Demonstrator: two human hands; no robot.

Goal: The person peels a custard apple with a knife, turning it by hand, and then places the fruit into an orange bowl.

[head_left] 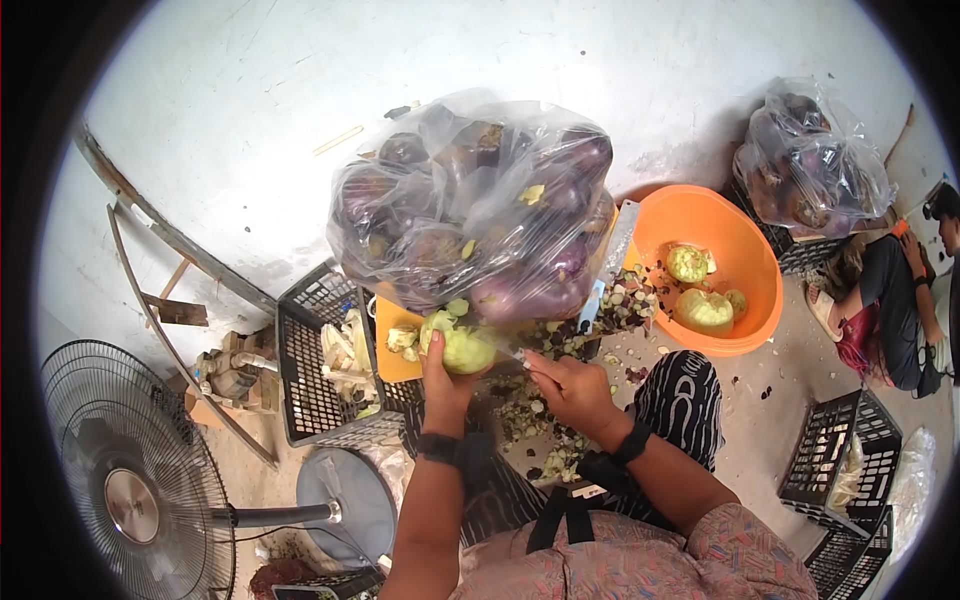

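My left hand is wrapped round a peeled pale-green eggplant, holding it up in front of the bag. A small knife is gripped in my right hand, its blade pointing left against the eggplant's side. Just beyond my hands sits a large clear plastic bag full of round purple eggplants. Pale trimmings lie on the orange-yellow surface left of the held eggplant. Peelings cover the floor below my hands.
To the right, an orange basin holds peeled eggplants. A long metal blade leans beside the bag. Black crates stand left and right. A fan is at lower left. Another person sits at far right near a second bag.
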